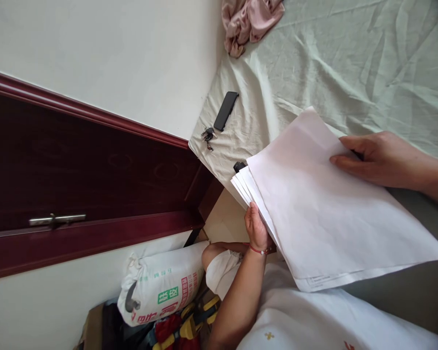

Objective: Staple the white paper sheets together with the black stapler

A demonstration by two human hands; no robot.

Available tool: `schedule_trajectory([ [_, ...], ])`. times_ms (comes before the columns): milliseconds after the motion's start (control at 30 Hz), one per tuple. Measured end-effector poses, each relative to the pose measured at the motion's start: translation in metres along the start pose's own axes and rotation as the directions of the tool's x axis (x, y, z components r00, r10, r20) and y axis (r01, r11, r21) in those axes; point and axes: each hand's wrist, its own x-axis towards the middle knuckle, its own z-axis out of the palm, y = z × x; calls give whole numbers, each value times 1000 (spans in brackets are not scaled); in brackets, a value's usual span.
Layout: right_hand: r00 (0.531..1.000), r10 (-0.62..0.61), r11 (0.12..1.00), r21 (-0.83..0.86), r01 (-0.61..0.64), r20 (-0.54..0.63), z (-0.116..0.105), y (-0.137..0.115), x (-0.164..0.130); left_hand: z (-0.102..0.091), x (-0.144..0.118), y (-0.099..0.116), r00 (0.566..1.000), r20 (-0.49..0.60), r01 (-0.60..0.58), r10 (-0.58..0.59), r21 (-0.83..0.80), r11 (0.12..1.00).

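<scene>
A stack of white paper sheets spans the middle of the view, its top page blank on the side I see. My left hand, with a red string bracelet at the wrist, is closed around the stack's left edge, thumb on top. Along that edge several sheets fan out slightly. At the far right edge, my right hand pinches the paper between thumb and fingers; whether it grips one sheet or more is hidden. A little print shows on a page under the top sheet's lower edge.
A black phone and keys lie on the pale green bedsheet. A small black object peeks out by the papers. Pink cloth lies farther back. A dark red door and a white sack are at left.
</scene>
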Motion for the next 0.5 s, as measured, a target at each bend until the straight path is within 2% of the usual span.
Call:
schedule_trajectory([
  [200,998,58,998,33,-58,10,1,-5,-1,0,0,-2,998,66,10,-8,-21,1000],
  [367,989,90,984,165,-70,-121,5,-5,0,-1,1,-5,998,63,2,0,-33,999],
  [500,986,46,990,136,-23,-163,7,-4,0,-2,1,-7,998,58,-8,9,-20,1000],
])
